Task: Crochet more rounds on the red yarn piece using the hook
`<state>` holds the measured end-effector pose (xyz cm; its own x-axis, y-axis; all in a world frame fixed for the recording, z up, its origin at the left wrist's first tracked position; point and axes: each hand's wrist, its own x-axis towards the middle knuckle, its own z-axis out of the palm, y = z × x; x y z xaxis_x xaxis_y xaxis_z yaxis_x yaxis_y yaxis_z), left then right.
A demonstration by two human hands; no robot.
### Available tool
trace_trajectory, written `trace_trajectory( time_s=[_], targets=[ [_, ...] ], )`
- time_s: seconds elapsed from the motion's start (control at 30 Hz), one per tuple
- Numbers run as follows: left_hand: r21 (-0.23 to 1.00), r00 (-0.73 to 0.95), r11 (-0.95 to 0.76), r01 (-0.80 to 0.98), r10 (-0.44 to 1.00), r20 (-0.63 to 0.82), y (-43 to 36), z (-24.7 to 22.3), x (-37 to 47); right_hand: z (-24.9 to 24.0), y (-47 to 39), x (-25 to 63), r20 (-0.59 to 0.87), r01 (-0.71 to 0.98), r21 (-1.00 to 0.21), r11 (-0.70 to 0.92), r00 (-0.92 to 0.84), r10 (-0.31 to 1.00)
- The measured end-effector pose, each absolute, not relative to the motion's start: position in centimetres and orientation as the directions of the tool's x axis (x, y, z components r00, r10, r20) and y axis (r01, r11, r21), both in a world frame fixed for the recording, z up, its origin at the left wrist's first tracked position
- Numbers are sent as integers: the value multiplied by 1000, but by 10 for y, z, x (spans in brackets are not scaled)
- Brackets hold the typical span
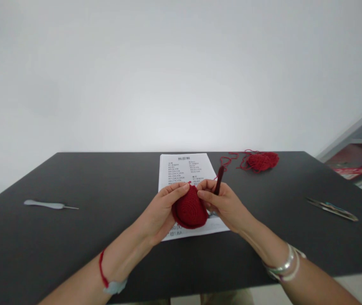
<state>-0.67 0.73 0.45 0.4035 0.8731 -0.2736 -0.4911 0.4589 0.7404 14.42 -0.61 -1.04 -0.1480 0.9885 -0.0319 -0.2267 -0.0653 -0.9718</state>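
Observation:
A round piece of red crochet work (191,208) is held up between both hands, above a printed paper sheet. My left hand (168,205) pinches its upper left edge between thumb and fingers. At its upper right edge, the thumb and fingertips of my right hand (222,201) are closed on the fabric. A dark brown crochet hook handle (219,180) sticks up out of my right hand; its tip is hidden. From behind the right hand a red strand runs back to a loose ball of red yarn (261,161).
The printed sheet (187,169) lies on a dark table (111,182). A grey-handled hook (45,205) rests at the left, metal scissors (333,209) at the right. A white wall stands behind the table, and shelving shows at the far right.

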Motion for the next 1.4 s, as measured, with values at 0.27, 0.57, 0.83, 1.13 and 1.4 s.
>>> trace_trajectory(
  time_s=[0.27, 0.57, 0.83, 1.13, 1.4],
  targets=[
    [731, 414, 455, -509, 874, -255, 7, 10, -6, -13, -7, 137, 71, -209, -976, 66, -20, 997],
    [742, 400, 423, -519, 888, -227, 7, 7, -7, -11, -5, 141, -14, -241, -969, -44, -127, 992],
    [746, 458, 439, -500, 865, -202, 6, 8, -10, -9, -7, 144, 115, -317, -942, 113, 12, 993],
    [809, 590, 466, -358, 784, -190, 5, 6, -11, -5, -9, 145, 152, -156, -978, 141, -58, 987],
    [806, 602, 485, -340, 771, -209, 4, 2, -12, -7, -5, 148, 56, -249, -968, 1, -212, 976]
  ],
)
